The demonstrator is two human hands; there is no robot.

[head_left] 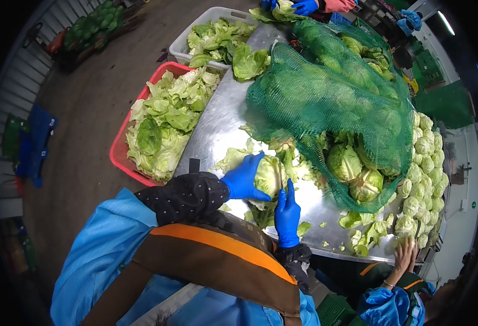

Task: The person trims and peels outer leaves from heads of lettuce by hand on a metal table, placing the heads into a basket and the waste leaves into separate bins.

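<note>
1. Your left hand (pixel 243 180), thumb and fingers spread wide, has hold of a cabbage head (pixel 269 176) at the near-left side of the green mesh sack (pixel 326 103).
2. Your right hand (pixel 287 218) is partly curled, forefinger raised beside that head; whether it grips anything, I cannot tell.
3. Left of the sack sits a red crate (pixel 120 142) of leaves (pixel 173 117); right of the sack, pale heads (pixel 427 164).

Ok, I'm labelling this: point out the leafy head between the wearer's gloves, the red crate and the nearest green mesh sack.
Leafy head (pixel 267 177), head view: outer leaves.
Red crate (pixel 119 150), head view: left wall.
Green mesh sack (pixel 328 106), head view: middle of netting.
</note>
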